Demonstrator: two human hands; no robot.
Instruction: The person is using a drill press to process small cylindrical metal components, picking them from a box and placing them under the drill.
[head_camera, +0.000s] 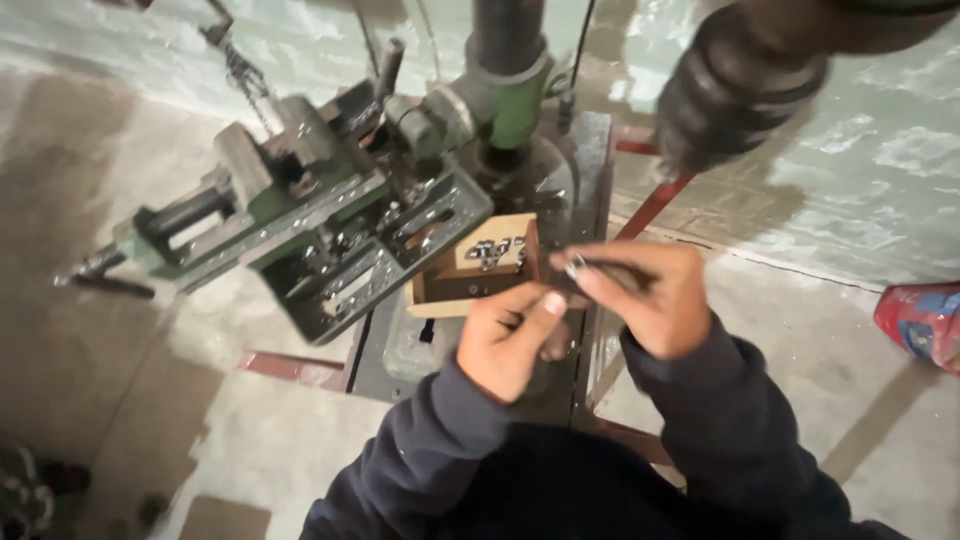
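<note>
While the hands are busy down in the middle, it's worth scanning left to right for what might bite. Far left there's the green cast-metal drill-press vise (250, 200) sitting on the slotted grey machine table (400, 250), with its dark screw handle (105, 275) poking out past the edge, so I'd guess a sleeve or elbow could snag it. Next over, just right of the table, sits the small open wooden box (470, 275) with a few little shiny metal parts (492, 252) in it; it looks perched on the machine base, so a bump could probably tip it and scatter them on the concrete floor (120, 400). Then the left hand (505, 340): fingers curled in, thumb up, pinching one end of a small dark metal piece (590, 272), though the blur makes it hard to tell how firm that is. The right hand (645, 300) pinches the other end between thumb and fingertips, so the piece is held in the air between both hands, just in front of the box. It's tiny, so a slip likely means it drops and is lost. Up top right the dark ribbed drill chuck (735, 85) hangs above the hands; can't tell if it's spinning, but loose dark sleeves (720, 400) near it would worry me.
</note>
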